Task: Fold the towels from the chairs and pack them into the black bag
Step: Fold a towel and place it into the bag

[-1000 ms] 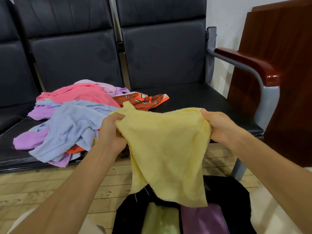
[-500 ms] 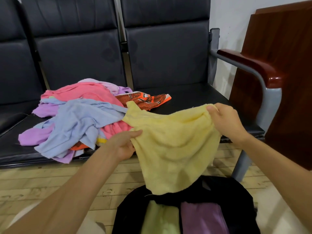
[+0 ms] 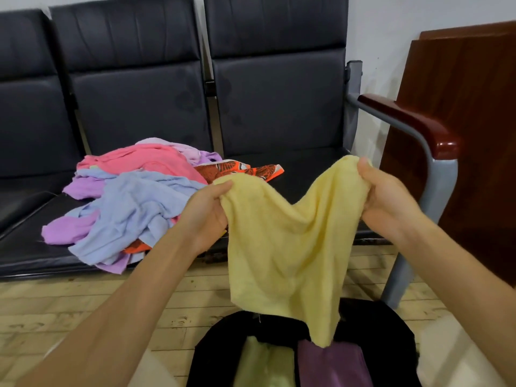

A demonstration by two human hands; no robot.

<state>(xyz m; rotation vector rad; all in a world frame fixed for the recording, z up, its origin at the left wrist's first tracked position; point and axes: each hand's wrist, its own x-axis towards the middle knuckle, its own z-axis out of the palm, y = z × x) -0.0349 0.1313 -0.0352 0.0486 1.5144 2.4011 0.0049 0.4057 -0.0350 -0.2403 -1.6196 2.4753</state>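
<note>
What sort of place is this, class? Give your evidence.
Probably a waiting room or lobby: joined black chairs, a metal frame with a wooden armrest, and a plank floor.

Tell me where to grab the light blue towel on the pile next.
Pinch the crumpled light blue terry towel at its loose near corner, coming from the black chair seat's front edge: it lies uppermost there, and that corner spreads free.

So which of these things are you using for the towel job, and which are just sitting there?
For the job: yellow towel, held by the left hand and right hand; towel pile on the chairs; black bag.
Just lying about: wooden board; armrest; floor.
</note>
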